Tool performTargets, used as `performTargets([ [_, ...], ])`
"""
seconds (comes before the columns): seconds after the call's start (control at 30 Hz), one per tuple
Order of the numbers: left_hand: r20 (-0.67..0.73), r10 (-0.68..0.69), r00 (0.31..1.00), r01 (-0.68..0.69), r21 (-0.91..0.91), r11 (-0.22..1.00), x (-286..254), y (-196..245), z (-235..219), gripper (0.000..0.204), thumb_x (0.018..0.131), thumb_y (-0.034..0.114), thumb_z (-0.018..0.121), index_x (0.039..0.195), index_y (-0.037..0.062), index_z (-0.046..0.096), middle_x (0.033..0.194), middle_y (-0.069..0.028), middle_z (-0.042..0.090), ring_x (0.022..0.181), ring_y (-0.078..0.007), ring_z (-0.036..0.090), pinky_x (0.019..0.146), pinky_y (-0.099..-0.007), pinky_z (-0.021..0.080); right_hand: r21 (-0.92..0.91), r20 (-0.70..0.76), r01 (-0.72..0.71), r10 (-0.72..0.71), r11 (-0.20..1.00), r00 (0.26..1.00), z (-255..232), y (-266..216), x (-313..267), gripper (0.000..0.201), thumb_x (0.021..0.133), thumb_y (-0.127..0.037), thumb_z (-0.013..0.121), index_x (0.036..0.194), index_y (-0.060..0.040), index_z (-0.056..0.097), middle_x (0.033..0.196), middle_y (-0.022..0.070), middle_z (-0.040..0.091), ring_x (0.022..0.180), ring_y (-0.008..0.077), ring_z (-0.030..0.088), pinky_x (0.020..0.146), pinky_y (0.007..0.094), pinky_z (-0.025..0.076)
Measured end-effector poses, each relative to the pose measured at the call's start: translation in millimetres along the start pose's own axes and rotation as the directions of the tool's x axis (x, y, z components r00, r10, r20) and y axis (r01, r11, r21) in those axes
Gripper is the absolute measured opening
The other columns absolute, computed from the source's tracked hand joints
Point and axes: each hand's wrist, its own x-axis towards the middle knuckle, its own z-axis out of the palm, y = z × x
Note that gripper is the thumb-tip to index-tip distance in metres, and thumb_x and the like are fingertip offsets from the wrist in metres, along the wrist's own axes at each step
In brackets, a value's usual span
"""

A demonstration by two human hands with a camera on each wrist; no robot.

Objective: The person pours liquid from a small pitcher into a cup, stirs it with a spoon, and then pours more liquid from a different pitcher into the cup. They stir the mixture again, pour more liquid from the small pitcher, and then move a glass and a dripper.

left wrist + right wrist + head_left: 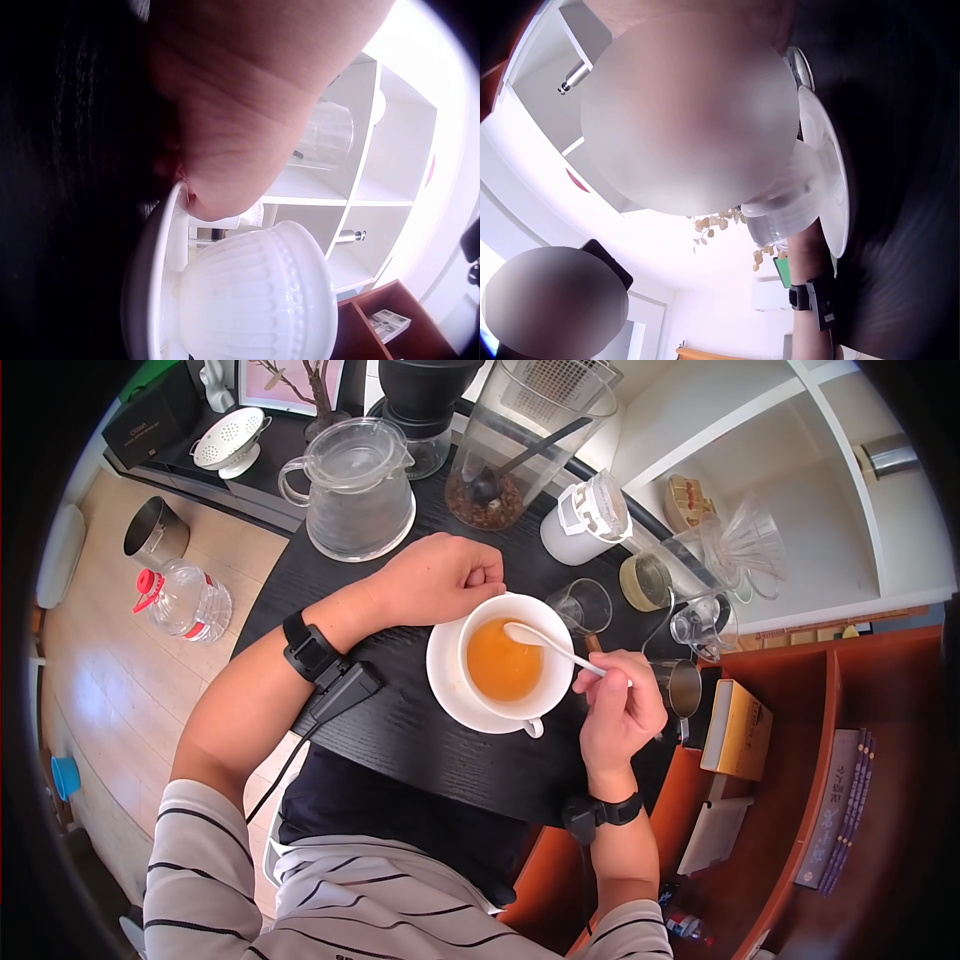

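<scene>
A white cup (555, 675) with an amber liquid (500, 670) in it stands on a white saucer (445, 690) on the black table. My right hand (622, 712) pinches the handle of a white spoon (560, 647), whose bowl lies inside the cup by the liquid. In the left wrist view the cup (255, 292) shows ribbed sides above the saucer (148, 292). At the saucer's rim my left hand (440, 575) rests on the table with loosely curled fingers. A blurred patch covers most of my right hand in the right wrist view.
Behind my left hand stand a glass pitcher (350, 505) and a clear container (470, 455) holding a dark spoon. A white jar (575, 535), a small glass (585, 605) and a metal cup (684, 688) line the right side. A yellow box (738, 730) sits on the reddish shelf.
</scene>
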Motion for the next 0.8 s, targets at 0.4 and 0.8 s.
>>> performTargets([
  [0.4,-0.002,-0.006,1.000,0.006,-0.007,1.000,0.1,-1.6,0.6,0.017,0.096,0.018,0.078,0.097,0.0016,0.073,0.069,-0.0031,0.067,0.060,-0.0076,0.060,0.058,-0.0271,0.048,0.037,0.044,-0.054,0.053,0.998,0.998,-3.4,1.4,-3.5,0.019,0.109,-0.011,0.065,0.103,0.0053,0.073,0.089,0.0110,0.070,0.070,0.0119,0.066,0.060,0.0247,0.052],
  [0.8,0.006,-0.010,1.000,0.010,0.011,1.000,0.7,0.1,0.0,0.017,0.097,0.018,0.078,0.097,0.0017,0.073,0.070,-0.0037,0.068,0.061,-0.0081,0.061,0.058,-0.0273,0.048,-0.058,-0.015,-0.092,0.091,0.994,0.996,1.8,-1.1,-1.6,0.014,0.108,-0.005,0.064,0.104,0.0063,0.072,0.089,0.0116,0.070,0.070,0.0114,0.065,0.061,0.0242,0.052],
])
